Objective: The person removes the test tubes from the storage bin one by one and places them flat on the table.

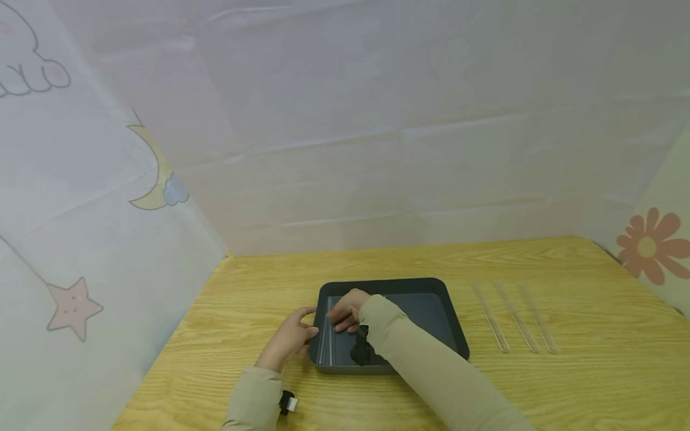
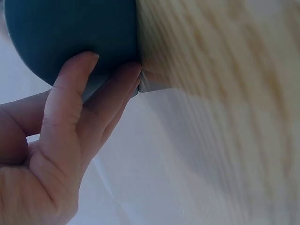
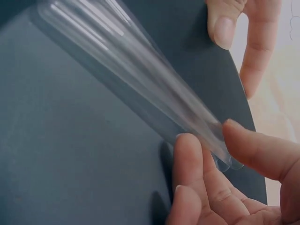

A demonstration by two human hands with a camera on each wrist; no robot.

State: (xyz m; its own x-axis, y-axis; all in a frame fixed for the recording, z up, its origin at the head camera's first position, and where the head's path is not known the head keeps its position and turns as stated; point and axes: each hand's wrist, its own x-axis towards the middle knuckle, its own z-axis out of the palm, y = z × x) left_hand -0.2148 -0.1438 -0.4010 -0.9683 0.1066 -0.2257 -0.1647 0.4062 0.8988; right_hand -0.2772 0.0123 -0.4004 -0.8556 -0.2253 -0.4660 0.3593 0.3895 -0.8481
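Clear tubes [image 3: 140, 79]: bundle lying in dark tray [image 1: 431, 311], left portion, under right hand [image 1: 347, 311]. Right hand fingertips [image 3: 187, 150] pinch tube ends between thumb and fingers. Left hand [image 1: 288, 341] braces tray's left rim, thumb and fingers curled on edge [image 2: 89, 79]. Three more tubes [image 1: 514, 326] lie on wooden table [image 1: 593, 371], well to right of both hands.

Judgement: keep pinch light and even, tubes parallel; hold rim firm so tray does not slide; smooth tubes may slip or roll.
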